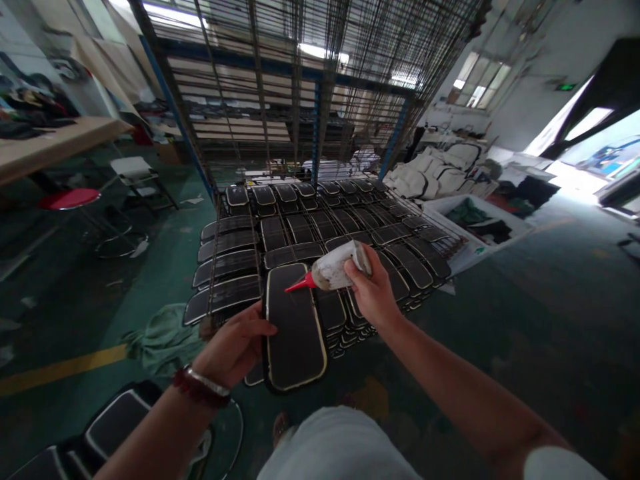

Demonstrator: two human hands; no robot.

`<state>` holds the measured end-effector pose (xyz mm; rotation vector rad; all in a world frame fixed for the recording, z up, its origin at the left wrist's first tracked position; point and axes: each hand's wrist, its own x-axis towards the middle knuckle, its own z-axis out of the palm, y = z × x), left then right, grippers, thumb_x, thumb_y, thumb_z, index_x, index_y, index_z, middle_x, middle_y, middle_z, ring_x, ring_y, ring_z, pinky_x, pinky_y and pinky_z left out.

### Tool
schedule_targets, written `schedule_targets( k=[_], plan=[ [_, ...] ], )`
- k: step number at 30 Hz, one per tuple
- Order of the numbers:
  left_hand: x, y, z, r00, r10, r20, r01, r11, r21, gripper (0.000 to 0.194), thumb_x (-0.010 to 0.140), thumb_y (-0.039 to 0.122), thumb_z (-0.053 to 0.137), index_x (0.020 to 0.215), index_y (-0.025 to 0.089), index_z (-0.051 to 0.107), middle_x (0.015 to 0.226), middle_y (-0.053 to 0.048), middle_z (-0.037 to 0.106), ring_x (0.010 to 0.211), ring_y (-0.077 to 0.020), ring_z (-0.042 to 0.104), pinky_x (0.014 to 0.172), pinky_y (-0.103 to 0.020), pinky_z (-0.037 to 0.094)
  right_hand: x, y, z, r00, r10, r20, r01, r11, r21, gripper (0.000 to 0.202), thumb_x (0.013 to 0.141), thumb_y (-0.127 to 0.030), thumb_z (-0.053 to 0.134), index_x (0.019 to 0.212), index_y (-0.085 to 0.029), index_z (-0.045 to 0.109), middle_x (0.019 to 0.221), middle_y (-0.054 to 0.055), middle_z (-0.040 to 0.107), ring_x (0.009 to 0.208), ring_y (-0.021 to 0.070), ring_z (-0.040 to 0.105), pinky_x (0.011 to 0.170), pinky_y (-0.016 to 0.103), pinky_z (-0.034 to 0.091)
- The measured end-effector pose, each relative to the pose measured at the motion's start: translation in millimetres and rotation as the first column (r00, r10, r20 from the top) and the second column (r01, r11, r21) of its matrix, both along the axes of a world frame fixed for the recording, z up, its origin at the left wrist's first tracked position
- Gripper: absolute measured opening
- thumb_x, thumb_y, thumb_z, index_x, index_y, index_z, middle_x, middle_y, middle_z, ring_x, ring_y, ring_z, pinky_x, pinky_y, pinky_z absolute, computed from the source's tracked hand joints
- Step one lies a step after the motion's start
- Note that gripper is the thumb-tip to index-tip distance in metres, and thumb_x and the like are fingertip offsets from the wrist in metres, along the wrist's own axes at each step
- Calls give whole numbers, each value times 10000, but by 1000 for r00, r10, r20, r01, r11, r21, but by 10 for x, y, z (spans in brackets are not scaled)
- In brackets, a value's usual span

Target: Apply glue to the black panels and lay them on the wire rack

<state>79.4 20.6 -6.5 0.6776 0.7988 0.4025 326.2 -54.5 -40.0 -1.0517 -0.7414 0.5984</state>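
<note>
My left hand (243, 339) grips the left edge of a dark rounded panel (295, 337), its thumb lying on the face. A pale yellowish line runs around the panel near its rim. In my right hand (373, 285) is a whitish squeeze bottle (334, 267) with a red pointed nozzle (301, 283). The bottle is tilted, and its nozzle points left over the upper part of the panel; whether the tip touches the surface I cannot tell. Behind the panel, many similar dark panels (227, 267) lie in rows on a wire rack (320, 87).
A green cloth (163, 340) lies on the floor at left, near more dark panels (117, 423). Further off stand a red stool (70, 199), a white chair (133, 168) and a table (60, 143). To the right are a white bin (480, 243) and piled white pieces (443, 170).
</note>
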Motion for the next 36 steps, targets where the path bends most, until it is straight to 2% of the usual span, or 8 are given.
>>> schedule_targets(
  k=[8,15,19,23,26,30,33,36],
  plan=[
    [-111,171,-64,990,-135,45,132,989,71,576,616,-44,818,1162,141,835,1053,-167,907,877,-352,877,742,-399,719,20,-369,128,982,188,35,-185,979,-88,549,830,-569,983,1251,-281,778,1096,52,758,1023,290,717,886,416,643],
    [-172,228,12,963,-266,48,260,959,110,492,623,0,871,1082,179,865,1074,-152,907,849,-359,874,764,-441,724,184,-324,271,983,-134,129,129,991,40,571,788,-532,1013,1259,-341,754,1253,44,734,1207,309,677,980,442,633],
    [-131,278,-4,947,-318,57,310,945,107,513,641,18,887,1122,196,867,1080,-159,906,865,-384,876,789,-496,731,30,-426,183,989,-113,96,111,993,27,642,786,-536,1022,1325,-341,731,1275,53,737,1234,310,681,989,446,630],
    [-55,338,-66,944,-328,41,323,941,98,516,646,34,917,1132,199,861,1090,-160,905,886,-384,877,774,-482,731,-64,-571,109,1000,6,-11,-7,997,-82,585,789,-549,1019,1249,-282,774,1112,56,761,1024,290,732,855,400,640],
    [44,352,-125,945,-326,39,321,942,95,461,654,28,934,1076,196,858,1089,-141,905,917,-352,875,761,-404,718,51,-576,81,995,-52,-87,45,996,-77,525,796,-541,1013,1190,-275,790,994,24,744,867,236,703,745,334,617],
    [285,285,-153,933,-359,33,355,931,81,439,632,17,942,1025,191,850,1080,-130,904,985,-347,868,708,-335,694,334,-547,25,961,-275,-27,275,961,15,542,775,-485,1039,1219,-310,780,1149,8,742,1004,218,696,815,290,628],
    [550,184,-139,917,-399,17,397,914,81,407,649,21,921,1010,193,843,1086,-122,904,1011,-345,863,727,-339,695,557,-611,-44,981,-164,-99,164,986,-14,576,762,-446,1060,1230,-265,778,1128,23,754,1015,224,725,829,287,649],
    [854,84,-141,912,-411,2,409,907,101,425,661,13,897,1042,192,838,1098,-116,903,1048,-345,857,792,-361,699,886,-754,-86,872,-35,-488,21,999,-34,465,777,-378,1057,1085,-182,768,958,39,779,848,222,764,680,270,658]
  ],
)
